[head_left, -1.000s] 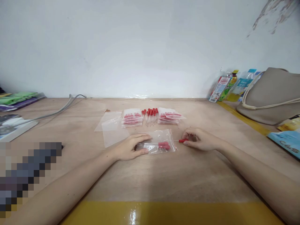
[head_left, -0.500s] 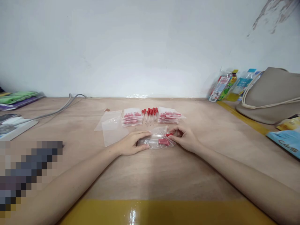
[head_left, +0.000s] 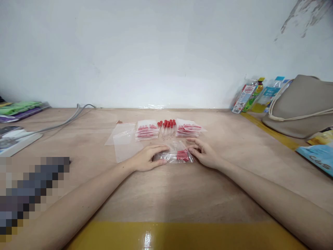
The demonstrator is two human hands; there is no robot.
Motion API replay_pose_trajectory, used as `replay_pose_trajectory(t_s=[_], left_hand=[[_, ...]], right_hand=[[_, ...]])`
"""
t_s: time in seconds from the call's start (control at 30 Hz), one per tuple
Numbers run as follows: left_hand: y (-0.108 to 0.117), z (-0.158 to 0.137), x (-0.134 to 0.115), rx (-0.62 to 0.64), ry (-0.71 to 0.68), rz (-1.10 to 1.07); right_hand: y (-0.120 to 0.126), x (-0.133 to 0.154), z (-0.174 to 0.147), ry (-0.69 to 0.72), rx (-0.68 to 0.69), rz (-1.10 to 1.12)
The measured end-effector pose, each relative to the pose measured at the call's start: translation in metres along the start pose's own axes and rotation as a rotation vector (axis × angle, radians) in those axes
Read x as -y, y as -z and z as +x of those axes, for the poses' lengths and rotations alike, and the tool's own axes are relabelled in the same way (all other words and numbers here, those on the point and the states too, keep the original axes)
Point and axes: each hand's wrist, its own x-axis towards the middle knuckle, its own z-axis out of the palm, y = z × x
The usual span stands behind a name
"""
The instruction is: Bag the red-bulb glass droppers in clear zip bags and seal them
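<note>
On the table [head_left: 166,198], left fingers [head_left: 160,149] clasp a clear bag [head_left: 170,157]; right fingers [head_left: 195,141], parted, touch its edge

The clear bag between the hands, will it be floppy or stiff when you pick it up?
The clear bag would probably be floppy, because its film looks thin and creased. The end near the right hand might sag, since the red handles bunch there.
</note>
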Motion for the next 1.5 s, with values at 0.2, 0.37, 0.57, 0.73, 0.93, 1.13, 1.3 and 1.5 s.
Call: replay_pose_trajectory(t_s=[0.2, 0.37, 0.57, 0.73, 0.93, 1.13, 1.3, 1.5], left_hand=[[-0.001, 0.000, 0.001, 0.011, 0.018, -0.011], [-0.002, 0.000, 0.002, 0.004, 0.012, -0.011], [-0.001, -0.002, 0.001, 0.003, 0.024, -0.011], [0.000, -0.003, -0.001, 0.013, 0.047, -0.011], [0.000, -0.002, 0.000, -0.002, 0.037, -0.017], [0.000, -0.003, 0.000, 0.004, 0.048, -0.024], [0.000, -0.004, 0.000, 0.005, 0.042, -0.022], [0.002, -0.004, 0.000, 0.013, 0.025, -0.030]], right_hand=[[0.025, -0.007, 0.008, -0.218, -0.404, -0.487], [0.032, -0.008, 0.022, -0.444, -0.366, -0.704], [0.041, -0.004, 0.029, -0.540, -0.253, -0.907], [0.066, 0.006, 0.014, -0.519, 0.079, -0.783], [0.077, -0.007, 0.016, -0.523, -0.170, -0.728], [0.087, -0.023, 0.019, -0.420, -0.178, -0.548], [0.112, -0.025, 0.013, -0.362, 0.238, -0.260], [0.105, -0.010, 0.011, -0.071, 0.273, -0.551]])
